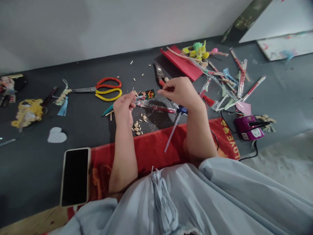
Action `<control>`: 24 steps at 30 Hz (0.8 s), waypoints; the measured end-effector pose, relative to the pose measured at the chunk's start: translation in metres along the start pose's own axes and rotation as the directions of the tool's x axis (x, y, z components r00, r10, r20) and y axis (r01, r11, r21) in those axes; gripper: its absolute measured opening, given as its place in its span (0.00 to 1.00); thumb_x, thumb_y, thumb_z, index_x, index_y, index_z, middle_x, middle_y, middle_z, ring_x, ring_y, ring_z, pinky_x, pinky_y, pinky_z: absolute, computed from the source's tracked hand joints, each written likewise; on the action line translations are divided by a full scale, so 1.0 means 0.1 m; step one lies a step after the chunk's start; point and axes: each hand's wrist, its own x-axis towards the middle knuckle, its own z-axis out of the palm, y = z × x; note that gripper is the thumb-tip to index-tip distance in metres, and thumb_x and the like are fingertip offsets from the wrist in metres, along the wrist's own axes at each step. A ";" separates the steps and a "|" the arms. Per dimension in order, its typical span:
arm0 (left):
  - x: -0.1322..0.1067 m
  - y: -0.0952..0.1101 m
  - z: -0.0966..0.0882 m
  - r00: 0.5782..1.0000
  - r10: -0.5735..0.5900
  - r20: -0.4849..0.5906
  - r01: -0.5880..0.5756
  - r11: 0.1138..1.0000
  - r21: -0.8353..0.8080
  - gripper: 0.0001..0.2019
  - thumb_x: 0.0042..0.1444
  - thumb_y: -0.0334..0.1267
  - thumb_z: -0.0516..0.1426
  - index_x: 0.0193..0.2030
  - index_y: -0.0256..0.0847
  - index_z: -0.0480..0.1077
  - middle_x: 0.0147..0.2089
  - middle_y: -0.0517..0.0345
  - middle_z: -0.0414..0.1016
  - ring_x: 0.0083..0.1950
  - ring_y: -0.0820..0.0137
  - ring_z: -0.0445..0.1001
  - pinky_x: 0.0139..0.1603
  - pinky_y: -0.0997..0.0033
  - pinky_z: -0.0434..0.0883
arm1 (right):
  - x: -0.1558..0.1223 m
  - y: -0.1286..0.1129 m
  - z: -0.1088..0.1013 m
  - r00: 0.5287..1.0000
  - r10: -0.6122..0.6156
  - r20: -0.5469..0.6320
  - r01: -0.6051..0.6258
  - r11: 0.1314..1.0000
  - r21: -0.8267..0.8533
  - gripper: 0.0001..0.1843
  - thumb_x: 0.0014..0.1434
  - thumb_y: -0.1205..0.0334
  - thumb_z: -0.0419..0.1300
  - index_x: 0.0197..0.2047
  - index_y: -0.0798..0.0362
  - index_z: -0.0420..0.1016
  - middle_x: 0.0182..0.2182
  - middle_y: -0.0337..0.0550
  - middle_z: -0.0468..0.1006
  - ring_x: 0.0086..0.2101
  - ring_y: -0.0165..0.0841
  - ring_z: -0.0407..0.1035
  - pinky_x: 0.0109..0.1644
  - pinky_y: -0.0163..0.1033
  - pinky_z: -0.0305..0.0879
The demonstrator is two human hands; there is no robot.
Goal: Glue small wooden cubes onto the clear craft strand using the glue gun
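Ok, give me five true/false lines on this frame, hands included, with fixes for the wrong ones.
1. Thin pale strands show by the fingertips of the bare left hand. True.
2. The bare right hand is clasped with the left. False: the two hands are apart.
3. The metal scissors with one red and one yellow handle lie left of the metal pliers with a red grip. True.
4. The black-screened rectangular phone in a pale case is beyond the right forearm. False: it lies to the left of the left forearm.
5. A pale heart-shaped cutout lies on the dark grey tabletop. True.
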 end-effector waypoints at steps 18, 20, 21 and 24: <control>-0.03 0.02 0.04 0.998 -0.011 0.058 0.014 0.998 -0.054 0.09 0.38 0.38 0.68 0.23 0.38 0.73 0.22 0.64 0.72 0.19 0.86 0.61 0.20 0.85 0.58 | -0.89 0.27 -0.49 0.819 0.542 0.186 -0.277 0.658 -0.700 0.25 0.57 0.52 0.57 0.53 0.57 0.72 0.43 0.55 0.80 0.46 0.50 0.74 0.44 0.46 0.66; -0.04 0.02 0.04 0.998 -0.015 0.068 0.019 0.998 -0.058 0.08 0.41 0.37 0.67 0.23 0.38 0.72 0.22 0.64 0.71 0.18 0.86 0.61 0.20 0.85 0.58 | -0.88 0.30 -0.45 0.829 0.530 0.176 -0.276 0.663 -0.696 0.24 0.57 0.52 0.56 0.53 0.58 0.72 0.44 0.58 0.80 0.46 0.51 0.73 0.44 0.46 0.66; -0.05 0.03 0.05 0.997 -0.027 0.074 0.031 0.998 -0.059 0.08 0.42 0.37 0.66 0.23 0.38 0.72 0.22 0.64 0.71 0.18 0.86 0.61 0.20 0.85 0.59 | -0.88 0.31 -0.43 0.834 0.524 0.173 -0.275 0.667 -0.693 0.24 0.57 0.52 0.56 0.52 0.58 0.73 0.44 0.59 0.80 0.47 0.51 0.73 0.45 0.47 0.66; -0.09 0.05 0.05 0.985 -0.106 0.137 0.116 0.991 -0.065 0.08 0.42 0.36 0.66 0.24 0.37 0.72 0.22 0.64 0.71 0.18 0.84 0.62 0.22 0.81 0.65 | -0.87 0.36 -0.40 0.851 0.496 0.173 -0.259 0.682 -0.684 0.24 0.57 0.52 0.56 0.50 0.59 0.73 0.43 0.60 0.80 0.45 0.52 0.73 0.44 0.47 0.66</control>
